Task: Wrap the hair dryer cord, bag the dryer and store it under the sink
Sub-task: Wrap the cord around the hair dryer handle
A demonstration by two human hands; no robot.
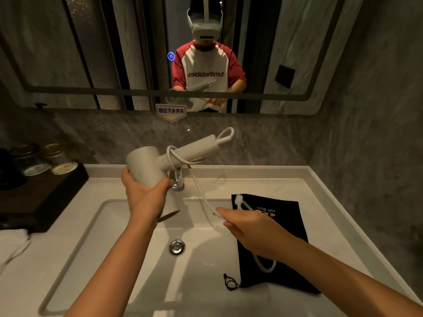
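Observation:
A white hair dryer (151,161) is held above the sink's back edge. My left hand (144,193) grips its barrel from below, and the handle points up to the right. The white cord (196,181) loops once around the handle's base and runs down to my right hand (249,232), which pinches it. The rest of the cord and the plug (239,199) lie across a black drawstring bag (274,227) flat on the counter to the right of the basin.
The white basin (96,227) with its drain (176,247) lies below my hands, the chrome tap (177,179) right behind the dryer. A dark tray (43,202) with jars stands at the left, a white towel (11,243) in front of it. A mirror hangs above.

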